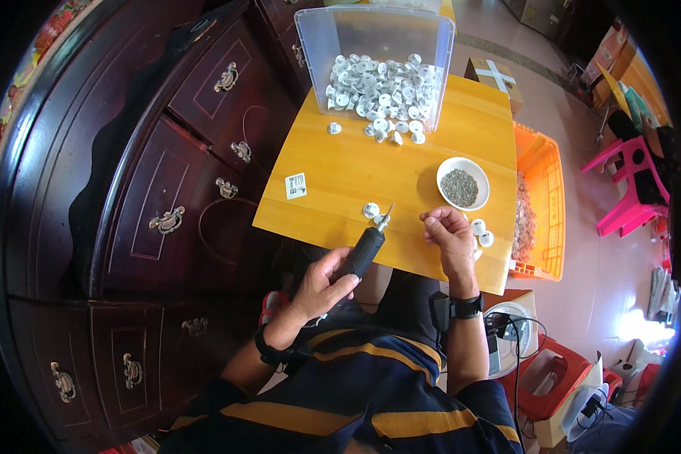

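Note:
My left hand (pixel 324 287) is wrapped round a black electric screwdriver (pixel 365 252), its metal bit pointing up and away from me over the table's near edge. Beside the bit lies a small white round plastic piece (pixel 371 210), with another partly hidden behind the tool. My right hand (pixel 451 239) hovers near the bowl, thumb and fingertips pinched together; what they hold, if anything, is too small to make out. Just beyond it stands a white bowl (pixel 441 176) of small metal screws (pixel 459 188). Several white round pieces (pixel 486 239) lie to the right of this hand.
A clear plastic bin (pixel 315 45) lies at the table's far side, white round pieces (pixel 386 83) spilling from it. A printed square label (pixel 296 186) is on the wooden table (pixel 333 170). Dark drawers (pixel 147 204) stand at left, an orange crate (pixel 548 197) at right.

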### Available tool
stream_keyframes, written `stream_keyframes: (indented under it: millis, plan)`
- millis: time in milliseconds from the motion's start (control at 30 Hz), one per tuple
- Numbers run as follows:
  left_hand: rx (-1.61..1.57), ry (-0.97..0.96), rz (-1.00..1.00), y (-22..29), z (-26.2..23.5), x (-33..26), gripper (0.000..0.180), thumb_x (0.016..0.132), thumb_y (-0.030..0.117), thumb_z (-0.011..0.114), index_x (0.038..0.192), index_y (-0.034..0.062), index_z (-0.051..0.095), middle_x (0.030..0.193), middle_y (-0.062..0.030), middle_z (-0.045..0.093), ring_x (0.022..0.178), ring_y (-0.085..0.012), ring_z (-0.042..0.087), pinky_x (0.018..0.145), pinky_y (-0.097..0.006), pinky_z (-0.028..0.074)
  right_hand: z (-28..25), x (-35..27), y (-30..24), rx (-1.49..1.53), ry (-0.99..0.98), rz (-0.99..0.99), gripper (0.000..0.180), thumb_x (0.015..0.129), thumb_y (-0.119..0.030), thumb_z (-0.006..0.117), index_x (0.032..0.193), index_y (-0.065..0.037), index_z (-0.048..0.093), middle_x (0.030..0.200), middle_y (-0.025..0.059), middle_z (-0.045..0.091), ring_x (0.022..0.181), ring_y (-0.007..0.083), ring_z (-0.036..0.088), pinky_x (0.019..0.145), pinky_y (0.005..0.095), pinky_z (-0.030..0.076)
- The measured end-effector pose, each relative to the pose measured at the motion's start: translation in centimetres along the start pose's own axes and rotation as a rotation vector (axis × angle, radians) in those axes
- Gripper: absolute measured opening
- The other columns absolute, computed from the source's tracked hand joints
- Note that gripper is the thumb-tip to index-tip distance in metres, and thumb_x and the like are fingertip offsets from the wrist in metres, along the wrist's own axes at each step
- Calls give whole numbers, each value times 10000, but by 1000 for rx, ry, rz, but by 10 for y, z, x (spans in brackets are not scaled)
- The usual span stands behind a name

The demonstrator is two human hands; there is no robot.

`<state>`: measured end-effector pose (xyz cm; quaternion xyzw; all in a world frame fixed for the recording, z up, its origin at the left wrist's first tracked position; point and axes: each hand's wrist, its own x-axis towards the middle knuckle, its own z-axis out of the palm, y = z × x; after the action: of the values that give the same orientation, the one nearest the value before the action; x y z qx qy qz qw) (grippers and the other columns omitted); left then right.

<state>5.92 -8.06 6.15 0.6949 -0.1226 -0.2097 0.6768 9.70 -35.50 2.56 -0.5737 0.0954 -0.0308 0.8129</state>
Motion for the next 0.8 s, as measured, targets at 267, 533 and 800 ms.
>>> stream_keyframes:
  millis: [267, 533, 800]
  plan:
    - [120, -67, -5, -7, 3, -9, 447, 913, 119, 630, 1317, -23, 502, 891, -27, 610, 702, -60, 587, 643, -232, 509, 9, -7, 13, 294, -152, 94, 90, 916, -41, 681, 983, -79, 633, 916, 29, 651, 716, 98, 610, 632, 220, 493]
    - [201, -65, 7, -1, 8, -10, 447, 882, 120, 646, 1290, -26, 536, 950, -74, 654, 819, -124, 630, 751, -293, 527, 20, -6, 6, 317, -139, 129, 85, 903, -24, 686, 945, -76, 635, 838, 3, 648, 694, 95, 611, 606, 216, 496]
    - [303, -68, -1, -1, 6, -11, 454, 878, 153, 655, 1287, -11, 546, 963, -115, 666, 836, -152, 661, 770, -306, 533, 18, -6, 10, 277, -139, 141, 68, 893, -26, 698, 911, -72, 651, 809, 0, 653, 697, 92, 614, 618, 222, 497]
